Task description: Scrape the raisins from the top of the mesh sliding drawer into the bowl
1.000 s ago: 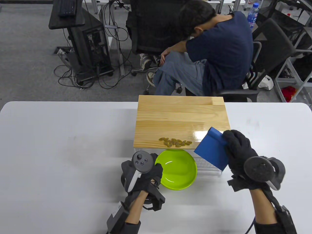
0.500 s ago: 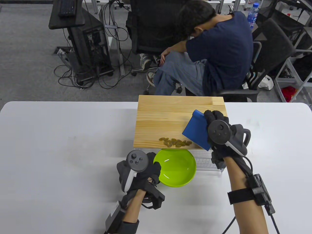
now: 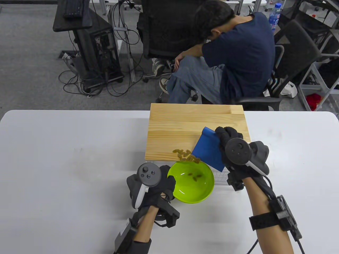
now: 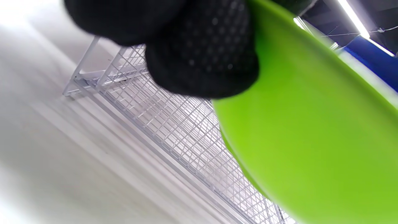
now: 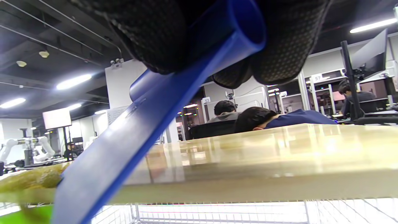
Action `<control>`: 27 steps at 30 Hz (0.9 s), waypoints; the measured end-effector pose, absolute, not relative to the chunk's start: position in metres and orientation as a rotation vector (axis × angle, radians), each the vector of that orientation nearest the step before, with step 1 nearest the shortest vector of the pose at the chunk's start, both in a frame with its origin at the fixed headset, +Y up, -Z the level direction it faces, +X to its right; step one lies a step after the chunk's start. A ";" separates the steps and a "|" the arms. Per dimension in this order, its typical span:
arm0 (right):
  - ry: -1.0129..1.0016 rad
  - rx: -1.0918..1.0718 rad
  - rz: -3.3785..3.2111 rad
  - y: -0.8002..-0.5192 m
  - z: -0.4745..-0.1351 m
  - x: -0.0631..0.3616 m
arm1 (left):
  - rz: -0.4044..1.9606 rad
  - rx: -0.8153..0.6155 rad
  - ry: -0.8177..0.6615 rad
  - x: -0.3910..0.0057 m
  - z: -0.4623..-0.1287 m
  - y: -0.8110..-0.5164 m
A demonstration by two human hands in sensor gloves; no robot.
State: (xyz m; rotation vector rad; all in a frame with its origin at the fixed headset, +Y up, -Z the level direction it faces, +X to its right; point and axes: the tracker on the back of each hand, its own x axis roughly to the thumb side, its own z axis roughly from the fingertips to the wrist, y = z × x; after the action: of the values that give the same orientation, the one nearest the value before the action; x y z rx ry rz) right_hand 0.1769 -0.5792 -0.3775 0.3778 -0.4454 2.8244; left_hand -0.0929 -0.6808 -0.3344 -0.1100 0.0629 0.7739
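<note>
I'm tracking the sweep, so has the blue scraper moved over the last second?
Yes. The scraper in the right hand has swung left along the wooden top into the raisins; some now lie in the bowl.

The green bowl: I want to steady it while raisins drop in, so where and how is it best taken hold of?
Probably at the near-left rim of the round lime-green plastic bowl, coming from the left, where the gloved left hand holds it. The blue flat plastic scraper works over the far-right rim, and the light wooden drawer top overhangs the far rim, so that side stays clear.
</note>
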 end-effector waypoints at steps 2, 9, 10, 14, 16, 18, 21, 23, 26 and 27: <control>-0.456 0.406 2.821 -0.579 -0.374 0.176 | 0.781 -0.112 0.064 -0.094 -0.335 -0.681; -0.440 0.548 2.762 -0.576 -0.367 0.174 | 0.793 -0.108 0.077 -0.102 -0.336 -0.680; -0.456 0.540 2.757 -0.575 -0.367 0.174 | 0.796 -0.108 0.080 -0.103 -0.336 -0.680; -0.555 0.440 2.716 -0.569 -0.372 0.177 | 0.793 -0.103 0.088 -0.106 -0.335 -0.680; -0.596 0.349 2.718 -0.566 -0.377 0.176 | 0.785 -0.102 0.087 -0.108 -0.335 -0.679; -0.620 0.278 2.750 -0.565 -0.382 0.173 | 0.781 -0.096 0.096 -0.110 -0.334 -0.679; -0.667 0.207 2.819 -0.564 -0.390 0.167 | 0.776 -0.092 0.106 -0.113 -0.334 -0.679; -0.670 0.179 2.853 -0.566 -0.395 0.161 | 0.776 -0.089 0.113 -0.115 -0.334 -0.679; -0.701 0.156 2.918 -0.569 -0.402 0.152 | 0.771 -0.085 0.126 -0.118 -0.335 -0.679; -0.705 0.160 2.942 -0.570 -0.405 0.149 | 0.767 -0.082 0.130 -0.119 -0.335 -0.679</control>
State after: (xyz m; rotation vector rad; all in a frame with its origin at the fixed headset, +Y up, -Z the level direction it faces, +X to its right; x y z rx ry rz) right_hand 0.1486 -0.5703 -0.4045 0.1595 -0.7049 2.9423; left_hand -0.1192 -0.6792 -0.3348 -0.0822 0.1301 0.7669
